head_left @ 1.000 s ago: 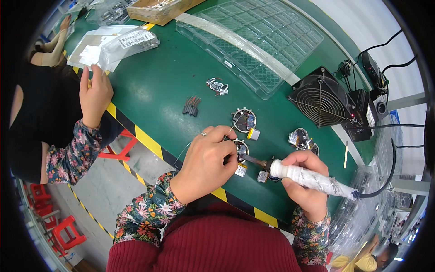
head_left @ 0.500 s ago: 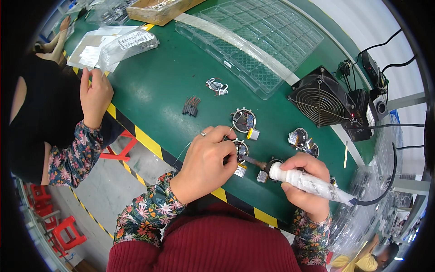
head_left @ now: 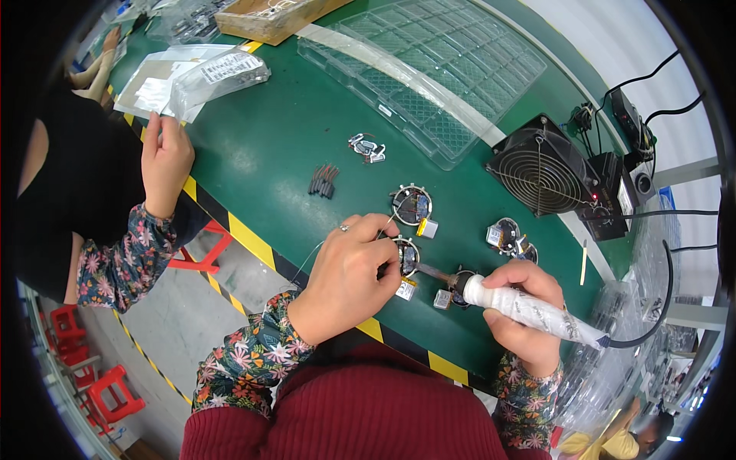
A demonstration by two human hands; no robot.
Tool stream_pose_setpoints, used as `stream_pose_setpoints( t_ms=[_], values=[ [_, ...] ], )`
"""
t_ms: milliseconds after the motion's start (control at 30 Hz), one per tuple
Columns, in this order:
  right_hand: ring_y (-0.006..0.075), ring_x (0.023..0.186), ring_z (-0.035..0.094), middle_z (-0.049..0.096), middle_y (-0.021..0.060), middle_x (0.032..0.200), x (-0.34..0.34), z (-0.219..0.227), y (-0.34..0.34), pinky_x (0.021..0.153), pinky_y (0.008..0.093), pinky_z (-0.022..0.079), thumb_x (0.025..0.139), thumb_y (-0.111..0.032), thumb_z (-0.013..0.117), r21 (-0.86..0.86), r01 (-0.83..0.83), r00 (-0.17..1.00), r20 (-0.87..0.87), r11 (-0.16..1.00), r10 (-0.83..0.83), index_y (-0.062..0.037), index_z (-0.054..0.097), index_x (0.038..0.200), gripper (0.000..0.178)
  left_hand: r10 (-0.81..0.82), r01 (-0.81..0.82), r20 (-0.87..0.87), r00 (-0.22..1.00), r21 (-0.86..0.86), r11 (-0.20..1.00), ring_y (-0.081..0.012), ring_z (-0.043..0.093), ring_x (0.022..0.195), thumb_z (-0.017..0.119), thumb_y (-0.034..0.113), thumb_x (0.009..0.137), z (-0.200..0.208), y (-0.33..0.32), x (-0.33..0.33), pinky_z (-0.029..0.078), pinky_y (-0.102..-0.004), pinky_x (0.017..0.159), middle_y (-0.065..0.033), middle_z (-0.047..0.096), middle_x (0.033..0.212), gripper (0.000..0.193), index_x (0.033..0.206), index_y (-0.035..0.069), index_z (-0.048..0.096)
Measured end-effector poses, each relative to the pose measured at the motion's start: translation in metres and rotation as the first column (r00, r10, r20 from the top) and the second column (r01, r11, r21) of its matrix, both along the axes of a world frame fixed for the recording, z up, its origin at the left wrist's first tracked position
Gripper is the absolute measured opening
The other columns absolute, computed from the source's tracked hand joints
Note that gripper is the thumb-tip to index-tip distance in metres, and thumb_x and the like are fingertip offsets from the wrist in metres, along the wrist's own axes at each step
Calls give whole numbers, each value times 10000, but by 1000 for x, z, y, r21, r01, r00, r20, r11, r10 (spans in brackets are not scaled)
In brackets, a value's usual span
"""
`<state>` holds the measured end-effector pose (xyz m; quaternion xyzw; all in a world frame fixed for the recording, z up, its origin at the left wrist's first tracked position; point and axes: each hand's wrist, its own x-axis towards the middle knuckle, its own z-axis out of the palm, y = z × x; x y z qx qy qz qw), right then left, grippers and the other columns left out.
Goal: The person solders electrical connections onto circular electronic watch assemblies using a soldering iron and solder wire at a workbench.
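Note:
My right hand [head_left: 529, 314] grips a soldering iron [head_left: 529, 307] by its white wrapped handle. The iron's tip points left, close to a round circuit board [head_left: 407, 257] with a small battery [head_left: 406, 288] beside it. At the board's left edge is my left hand [head_left: 353, 272], its thumb and forefinger pinched on a thin solder wire [head_left: 310, 257] that trails back over the hand. Those fingers hide part of the board. Just beyond lies another round board [head_left: 412, 205] with a yellow-edged battery [head_left: 428, 228]. A further board [head_left: 462, 285] sits under the iron.
More round boards [head_left: 504, 234] lie to the right, near a black fan [head_left: 539, 165]. Black wired parts [head_left: 323, 181] and small silvery parts [head_left: 368, 147] lie farther off. Clear plastic trays [head_left: 429, 69] stand at the back. A co-worker's hand [head_left: 167, 165] rests near a plastic bag [head_left: 218, 80] at left.
The soldering iron and my right hand have shifted slightly right, drawing the tip back from the board. My left hand stays put. The co-worker's hand has moved a little.

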<state>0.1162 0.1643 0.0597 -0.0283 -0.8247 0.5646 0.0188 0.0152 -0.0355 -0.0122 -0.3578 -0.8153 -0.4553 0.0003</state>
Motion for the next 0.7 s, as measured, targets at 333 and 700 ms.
stream_pose_setpoints(
  t_ms=[333, 700],
  values=[
    [102, 685, 554, 609, 55, 810, 0, 2, -2, 610, 227, 421, 638, -43, 637, -22, 22, 999, 42, 1000, -21, -14, 588, 893, 261, -3, 3, 21, 1000, 12, 1000, -292, 548, 770, 625, -11, 614, -1, 0, 0, 468, -380, 653, -103, 573, 909, 76, 629, 12, 554],
    [85, 681, 548, 617, 47, 808, 6, -2, 1, 605, 215, 427, 638, -3, 626, -93, 52, 999, -10, 994, -53, -17, 579, 897, 264, -5, 4, 21, 1000, 18, 1000, -288, 560, 803, 636, -19, 620, -6, -1, 5, 476, -354, 673, -106, 577, 929, 80, 662, 10, 575]
  ],
)
